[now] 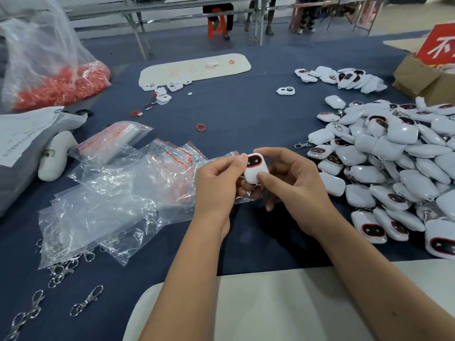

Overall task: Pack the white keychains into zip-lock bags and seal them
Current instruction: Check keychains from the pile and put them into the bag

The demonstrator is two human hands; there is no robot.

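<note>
1. Tablecloth (236, 112), dark blue, spreads under both hands and runs far beyond them.
2. A heap of white keychains (394, 163) lies just right of the right hand, most with a black, red-rimmed window showing.
3. A big clear sack of red rings (56, 87) sits well off to the far left of the left hand.
4. Loose zip-lock bags (118, 193) with red seal strips lie crumpled just left of the left hand, touching its fingers.
5. The left hand (216, 188) has its fingers curled, thumb and forefinger pinching the held keychain at its upper left edge.
6. The right hand (293, 185) curls round the same piece, thumb pressed on its lower front.
7. The held keychain (254, 168) is between the two hands, window facing up.
8. Metal clasps (86, 301) lie scattered near the left forearm.
</note>
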